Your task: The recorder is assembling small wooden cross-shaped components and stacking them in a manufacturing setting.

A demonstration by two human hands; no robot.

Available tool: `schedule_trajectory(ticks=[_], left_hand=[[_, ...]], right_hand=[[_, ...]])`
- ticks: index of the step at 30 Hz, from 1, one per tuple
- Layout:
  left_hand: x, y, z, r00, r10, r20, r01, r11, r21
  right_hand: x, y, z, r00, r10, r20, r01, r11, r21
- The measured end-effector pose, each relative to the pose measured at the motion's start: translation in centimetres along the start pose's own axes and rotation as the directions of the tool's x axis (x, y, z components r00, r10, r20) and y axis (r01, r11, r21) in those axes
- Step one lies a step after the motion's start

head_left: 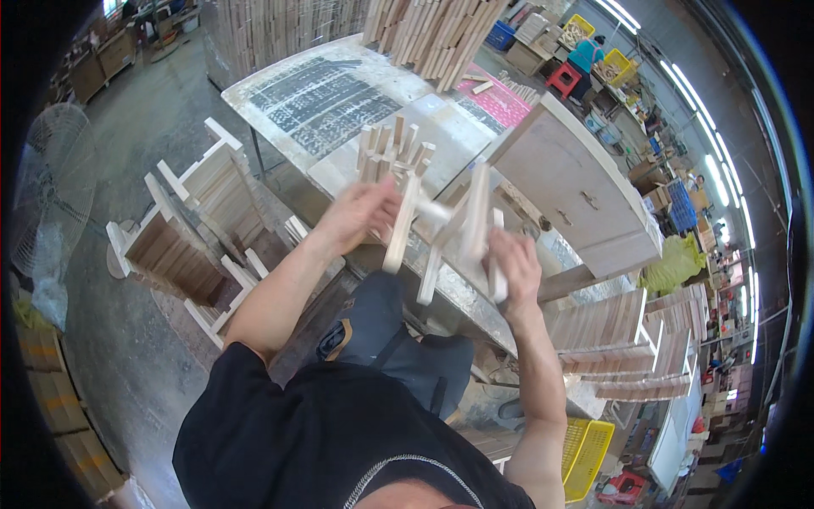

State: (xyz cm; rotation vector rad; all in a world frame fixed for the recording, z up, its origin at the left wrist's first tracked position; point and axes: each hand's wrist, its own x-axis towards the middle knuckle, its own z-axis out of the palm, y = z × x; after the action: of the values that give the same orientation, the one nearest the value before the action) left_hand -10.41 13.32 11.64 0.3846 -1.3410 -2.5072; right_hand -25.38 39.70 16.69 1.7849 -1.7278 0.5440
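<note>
Two hands work above the grey workbench [339,93]: the left hand [365,216] grips blurred pale wooden sticks [400,233], the right hand [513,267] clasps a wooden frame [473,222], yellow crates [585,445] below right.

Grey concrete floor [161,127], standing fan [55,199], bright ceiling strip lights [721,170].
</note>
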Motion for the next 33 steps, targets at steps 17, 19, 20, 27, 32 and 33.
schedule_trajectory(ticks=[17,19,20,27,32,33], left_hand=[[10.5,-6.7,-8.5,0.879,0.400,-0.261,0.089,0.398,0.913],[10.6,-7.0,-8.8,0.877,0.407,-0.257,0.086,0.392,0.916],[10.6,-7.1,-8.8,0.877,0.414,-0.245,0.076,0.383,0.921],[11.3,-7.6,-9.2,0.886,0.383,-0.263,0.099,0.397,0.912],[11.1,-6.5,-7.9,0.917,0.303,-0.259,0.119,0.411,0.904],[11.1,-6.8,-8.5,0.913,0.306,-0.268,0.127,0.411,0.903]], right_hand=[[15.0,12.3,14.8,0.766,0.506,0.396,-0.643,0.603,0.473],[13.8,12.1,16.0,0.730,0.513,0.452,-0.684,0.535,0.496],[13.6,12.2,16.6,0.730,0.509,0.456,-0.684,0.534,0.498],[13.1,12.1,17.9,0.764,0.495,0.414,-0.639,0.492,0.591],[11.4,13.6,20.0,0.762,0.485,0.429,-0.646,0.613,0.456],[11.6,13.2,20.5,0.671,0.477,0.567,-0.723,0.591,0.358]])
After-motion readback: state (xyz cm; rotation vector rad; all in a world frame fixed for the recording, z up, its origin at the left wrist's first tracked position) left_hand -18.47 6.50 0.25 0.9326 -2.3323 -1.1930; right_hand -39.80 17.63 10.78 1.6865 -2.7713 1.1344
